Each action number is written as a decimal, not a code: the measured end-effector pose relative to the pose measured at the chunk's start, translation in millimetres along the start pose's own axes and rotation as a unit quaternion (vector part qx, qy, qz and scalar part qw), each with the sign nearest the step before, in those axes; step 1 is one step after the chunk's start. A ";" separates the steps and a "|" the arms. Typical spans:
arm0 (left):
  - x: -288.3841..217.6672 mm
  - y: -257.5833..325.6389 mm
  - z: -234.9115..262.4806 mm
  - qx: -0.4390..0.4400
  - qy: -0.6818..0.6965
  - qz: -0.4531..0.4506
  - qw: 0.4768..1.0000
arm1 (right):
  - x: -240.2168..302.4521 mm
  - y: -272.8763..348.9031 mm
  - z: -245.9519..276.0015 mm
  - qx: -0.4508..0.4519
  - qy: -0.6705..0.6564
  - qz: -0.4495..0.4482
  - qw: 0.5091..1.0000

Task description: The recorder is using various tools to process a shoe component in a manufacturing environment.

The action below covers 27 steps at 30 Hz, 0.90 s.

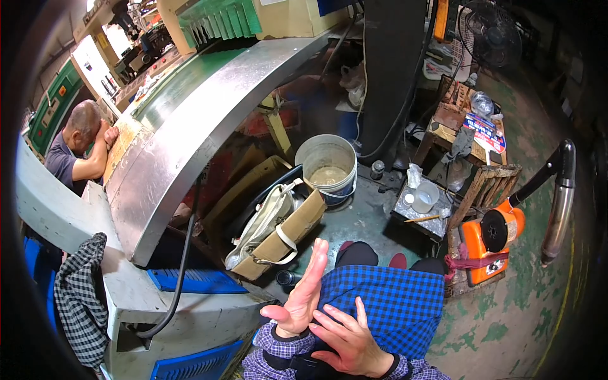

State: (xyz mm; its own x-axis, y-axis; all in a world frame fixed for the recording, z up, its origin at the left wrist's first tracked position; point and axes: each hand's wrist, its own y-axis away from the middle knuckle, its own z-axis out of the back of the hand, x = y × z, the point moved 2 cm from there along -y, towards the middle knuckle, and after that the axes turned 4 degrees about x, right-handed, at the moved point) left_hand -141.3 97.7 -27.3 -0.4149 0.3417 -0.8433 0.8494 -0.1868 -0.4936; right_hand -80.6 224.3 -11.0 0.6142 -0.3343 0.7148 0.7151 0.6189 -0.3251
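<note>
My left hand is raised with its fingers stretched upward and the thumb out to the side; it holds nothing. Close by its wrist, my right hand has its fingers spread, also with nothing in it. The right fingertips overlap the base of the left hand in view, and I cannot tell whether they touch. Both hands are in front of a blue and black checked cloth that covers my lap. A dark band crosses my left sleeve near the wrist.
Ahead stands a white bucket beside a cardboard box holding a bag. A metal-edged machine fills the left, where another person leans. On the right are a small stand with a plastic cup and an orange tool.
</note>
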 end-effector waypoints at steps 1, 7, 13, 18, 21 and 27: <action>0.3 -0.6 -1.2 -0.005 0.029 -0.006 1.000 | 0.0 -0.3 -0.1 0.000 0.000 0.000 1.000; -1.4 -3.8 -4.7 -0.004 0.123 -0.012 0.992 | -0.9 -2.1 0.2 -0.005 -0.003 0.003 1.000; 0.6 -4.4 -4.3 0.003 0.183 -0.023 0.983 | -1.4 -1.6 -0.1 -0.002 -0.005 0.007 1.000; -0.5 -1.8 -5.7 0.010 0.207 -0.036 0.978 | -1.2 1.9 -1.9 0.042 0.015 0.000 0.999; 1.9 -4.1 -6.8 0.020 0.219 -0.028 0.975 | -3.3 2.0 1.5 0.014 0.015 -0.012 1.000; 7.3 4.2 -9.2 0.021 0.036 -0.021 0.999 | -39.3 -4.7 24.4 -0.112 0.021 -0.116 0.987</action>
State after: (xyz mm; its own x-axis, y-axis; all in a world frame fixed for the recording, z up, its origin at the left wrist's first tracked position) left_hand -137.7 107.8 -33.6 -0.4242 0.4157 -0.8045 0.8164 -0.2087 -0.5384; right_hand -116.2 251.9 -22.4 0.4352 -0.4805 0.7614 0.8910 0.3517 -0.2872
